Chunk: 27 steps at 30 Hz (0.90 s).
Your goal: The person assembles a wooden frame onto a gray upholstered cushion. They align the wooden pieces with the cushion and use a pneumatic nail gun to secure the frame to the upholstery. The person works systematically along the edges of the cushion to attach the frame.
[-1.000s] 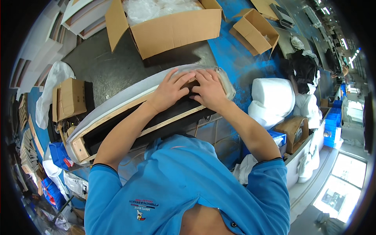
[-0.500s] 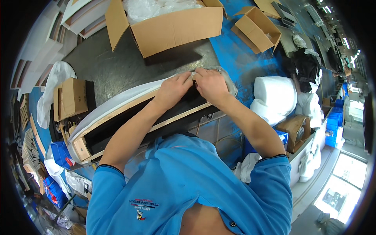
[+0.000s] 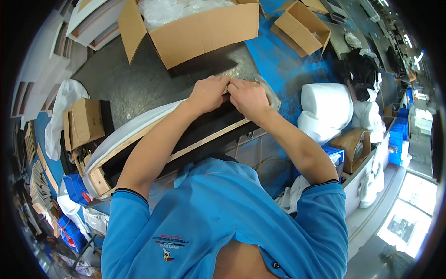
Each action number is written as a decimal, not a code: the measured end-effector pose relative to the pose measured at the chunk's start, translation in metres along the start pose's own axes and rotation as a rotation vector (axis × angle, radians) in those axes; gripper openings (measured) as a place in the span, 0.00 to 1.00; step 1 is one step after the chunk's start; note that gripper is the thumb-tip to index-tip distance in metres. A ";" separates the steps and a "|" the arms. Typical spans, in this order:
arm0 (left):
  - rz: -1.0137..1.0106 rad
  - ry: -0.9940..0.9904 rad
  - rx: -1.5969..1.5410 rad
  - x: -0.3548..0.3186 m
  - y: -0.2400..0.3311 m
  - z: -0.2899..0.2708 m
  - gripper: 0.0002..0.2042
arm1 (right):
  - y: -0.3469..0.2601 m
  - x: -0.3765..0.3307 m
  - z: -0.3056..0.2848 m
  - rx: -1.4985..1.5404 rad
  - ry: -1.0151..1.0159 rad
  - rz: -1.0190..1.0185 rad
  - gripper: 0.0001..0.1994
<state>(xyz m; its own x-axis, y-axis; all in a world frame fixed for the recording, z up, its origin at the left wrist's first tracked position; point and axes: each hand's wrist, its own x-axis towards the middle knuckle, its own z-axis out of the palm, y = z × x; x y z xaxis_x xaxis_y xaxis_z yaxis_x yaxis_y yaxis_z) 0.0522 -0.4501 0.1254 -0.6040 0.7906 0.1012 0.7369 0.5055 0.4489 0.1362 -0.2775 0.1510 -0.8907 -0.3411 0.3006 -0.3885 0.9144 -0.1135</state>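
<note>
A person at a bench [image 3: 139, 79], dark at left and blue at right. Far: an open carton [image 3: 209, 42] filled with clear wrap [image 3: 181, 11]; to its right, a smaller carton [image 3: 302, 29]. Left: white boards [image 3: 95, 23] at the far side and a brown box [image 3: 86, 123] near the frame's left end, with a blue bin [image 3: 75, 188] nearer. Right: a white roll [image 3: 326, 102], well apart from the frame, and blue crates [image 3: 398, 139] beyond it.

The long wooden frame [image 3: 204, 146], black inside, lies slantwise along the near side of the bench, its left end nearer the person; a pale cover [image 3: 153, 114] runs along its far side. Both forearms cross the frame and hide parts of it.

Writing: small lettering and an emblem on the blue shirt [image 3: 223, 200].

Grip: the left grip [image 3: 211, 94] and right grip [image 3: 247, 96] meet at the frame's far rim, right of its middle, fingers curled and close together. The fingertips are largely hidden; whether they pinch the cover cannot be told.
</note>
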 end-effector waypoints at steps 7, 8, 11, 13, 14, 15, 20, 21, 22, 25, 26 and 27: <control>-0.109 -0.051 0.058 0.004 0.003 -0.006 0.18 | 0.039 -0.067 -0.039 0.650 0.747 0.580 0.05; -0.115 -0.048 0.063 0.003 0.002 -0.006 0.18 | 0.045 -0.088 -0.036 0.899 0.975 0.811 0.06; -0.077 -0.027 0.083 0.003 0.008 -0.009 0.19 | 0.125 -0.265 0.139 0.479 0.652 1.101 0.04; -0.181 -0.065 0.121 -0.015 0.008 -0.013 0.20 | 0.063 -0.260 0.223 0.583 -0.325 1.300 0.12; -0.164 -0.062 0.113 -0.008 0.016 -0.021 0.21 | 0.047 -0.306 0.322 0.498 -0.210 1.237 0.14; -0.094 -0.062 0.090 0.009 0.015 -0.020 0.22 | 0.040 -0.359 0.414 0.372 -0.087 1.210 0.17; -0.099 -0.073 0.154 0.001 0.017 -0.011 0.27 | 0.000 -0.232 0.450 -0.096 0.026 1.602 0.12; -0.084 -0.099 0.153 0.005 0.017 -0.010 0.27 | 0.001 -0.233 0.443 -0.019 0.015 1.634 0.15; -0.086 -0.104 0.147 0.008 0.015 -0.009 0.27 | 0.014 -0.238 0.436 0.050 0.006 1.638 0.18; -0.091 -0.042 0.168 -0.008 0.012 -0.014 0.27 | 0.044 -0.219 0.374 0.302 -0.319 1.665 0.37; -0.083 -0.010 0.176 -0.011 0.011 -0.013 0.27 | 0.059 -0.219 0.340 0.473 -0.408 1.638 0.39; -0.059 -0.013 0.146 -0.005 0.011 -0.012 0.27 | 0.075 -0.233 0.318 0.543 -0.448 1.637 0.43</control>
<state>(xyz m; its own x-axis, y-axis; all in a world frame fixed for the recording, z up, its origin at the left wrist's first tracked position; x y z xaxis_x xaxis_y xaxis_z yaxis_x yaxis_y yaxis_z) 0.0599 -0.4526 0.1405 -0.6444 0.7618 0.0667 0.7370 0.5956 0.3195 0.2396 -0.1984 -0.2283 -0.3643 0.6425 -0.6741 0.9300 0.2125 -0.3001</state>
